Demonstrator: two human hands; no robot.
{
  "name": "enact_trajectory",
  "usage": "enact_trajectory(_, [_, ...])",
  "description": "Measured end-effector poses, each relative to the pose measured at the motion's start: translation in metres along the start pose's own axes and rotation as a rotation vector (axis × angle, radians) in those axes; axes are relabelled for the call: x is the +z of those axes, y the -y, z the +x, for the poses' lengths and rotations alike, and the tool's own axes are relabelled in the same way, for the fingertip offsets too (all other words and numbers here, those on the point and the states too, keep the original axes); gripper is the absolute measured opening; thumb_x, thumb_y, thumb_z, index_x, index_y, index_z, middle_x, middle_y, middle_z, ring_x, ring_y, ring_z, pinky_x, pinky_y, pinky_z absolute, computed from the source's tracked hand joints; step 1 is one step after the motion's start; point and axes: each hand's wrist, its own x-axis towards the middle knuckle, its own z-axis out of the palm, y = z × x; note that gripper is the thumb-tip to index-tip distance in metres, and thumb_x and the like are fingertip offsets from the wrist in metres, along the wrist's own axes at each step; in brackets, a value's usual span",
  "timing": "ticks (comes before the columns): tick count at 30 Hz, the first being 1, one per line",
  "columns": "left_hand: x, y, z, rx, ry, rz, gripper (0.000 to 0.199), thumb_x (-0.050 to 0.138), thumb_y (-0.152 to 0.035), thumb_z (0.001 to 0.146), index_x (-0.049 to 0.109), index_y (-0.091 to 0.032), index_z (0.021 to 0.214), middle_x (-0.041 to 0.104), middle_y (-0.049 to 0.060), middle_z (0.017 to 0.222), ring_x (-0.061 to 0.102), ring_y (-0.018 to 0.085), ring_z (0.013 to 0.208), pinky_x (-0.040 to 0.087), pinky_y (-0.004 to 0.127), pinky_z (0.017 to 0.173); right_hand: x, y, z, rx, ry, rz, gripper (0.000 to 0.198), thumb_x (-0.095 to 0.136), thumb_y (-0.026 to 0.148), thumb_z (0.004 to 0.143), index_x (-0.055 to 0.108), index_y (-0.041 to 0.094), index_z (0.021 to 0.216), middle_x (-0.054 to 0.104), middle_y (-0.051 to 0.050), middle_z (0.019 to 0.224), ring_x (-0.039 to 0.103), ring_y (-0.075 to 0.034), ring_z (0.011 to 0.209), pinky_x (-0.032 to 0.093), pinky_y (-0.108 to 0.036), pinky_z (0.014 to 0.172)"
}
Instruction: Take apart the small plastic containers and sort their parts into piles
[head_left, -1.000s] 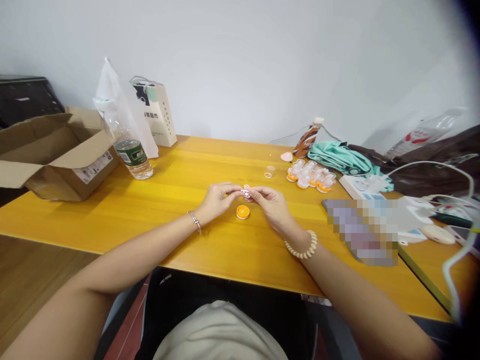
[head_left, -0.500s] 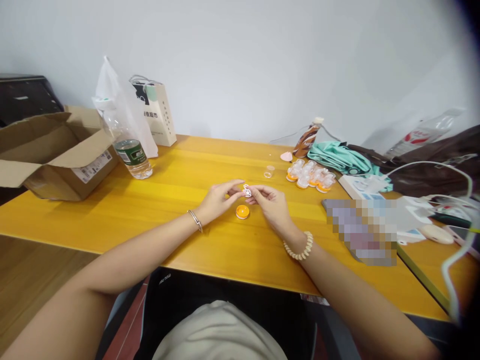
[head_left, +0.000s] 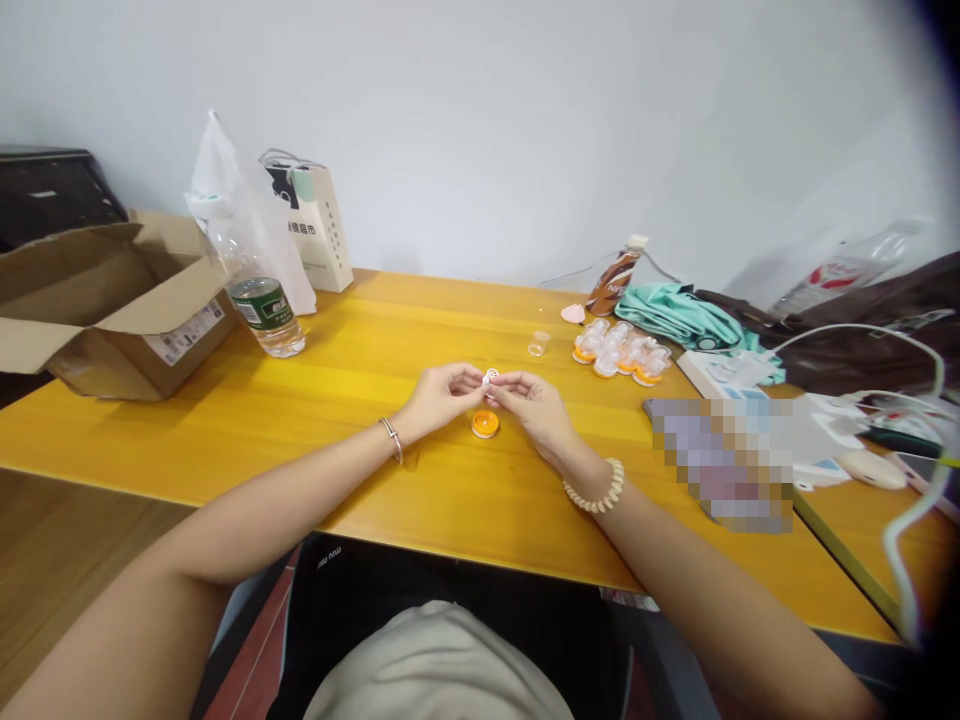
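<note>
Between the fingertips of both hands is a small white plastic piece with a round, holed face. My left hand pinches it from the left, and my right hand pinches it from the right. The fingers cover part of the piece. Just below them, an orange round cap with a white lower edge rests on the table. A small clear plastic cup sits beyond my right hand. Farther right stand several clear-topped small containers with orange bases.
Left on the table are an open cardboard box, a water bottle and a paper bag. A brown drink bottle, teal folded cloth, a blurred-out phone-like slab and white cables lie right.
The white piece has been turned, so its holed face now points up. My fingertips have drawn closer together around it. The cap and the other objects have not moved.
</note>
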Motion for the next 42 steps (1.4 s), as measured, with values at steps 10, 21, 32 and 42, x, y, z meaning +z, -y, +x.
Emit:
enact_trajectory(10, [-0.004,0.004,-0.001,0.078,-0.136,0.326,0.018,0.055,-0.031,0.077,0.061,-0.014,0.074,0.068,0.004,0.074,0.064,0.013,0.066,0.051,0.023,0.064,-0.002,-0.007,0.006,-0.116,-0.068,-0.224,0.013,0.064,0.024,0.064,0.053,0.018,0.068,0.062,0.002,0.064,0.060,-0.010,0.059,0.050,-0.025,0.063])
enact_trajectory(21, [-0.015,0.021,0.009,0.003,-0.138,0.359,0.021,0.053,-0.034,0.077,0.060,-0.015,0.075,0.068,0.004,0.075,0.063,0.014,0.067,0.049,0.024,0.064,-0.041,-0.015,0.039,-0.099,-0.176,-0.598,0.011,0.062,0.021,0.069,0.065,0.015,0.078,0.069,-0.006,0.075,0.064,-0.016,0.067,0.052,-0.030,0.069])
enact_trajectory(32, [-0.013,0.025,0.010,-0.003,-0.113,0.369,0.019,0.054,-0.033,0.075,0.062,-0.016,0.075,0.068,0.003,0.075,0.064,0.014,0.067,0.049,0.023,0.064,-0.037,-0.018,0.042,-0.151,-0.128,-0.686,0.021,0.061,0.020,0.070,0.067,0.015,0.089,0.069,-0.007,0.084,0.063,-0.016,0.072,0.050,-0.030,0.072])
enact_trajectory(42, [-0.007,0.006,0.005,0.094,-0.083,0.323,0.021,0.053,-0.032,0.079,0.066,-0.015,0.079,0.068,0.004,0.080,0.061,0.013,0.073,0.048,0.021,0.064,-0.017,-0.004,0.022,-0.232,-0.044,-0.440,0.027,0.063,0.036,0.069,0.065,0.017,0.088,0.068,-0.006,0.090,0.063,-0.016,0.081,0.049,-0.031,0.079])
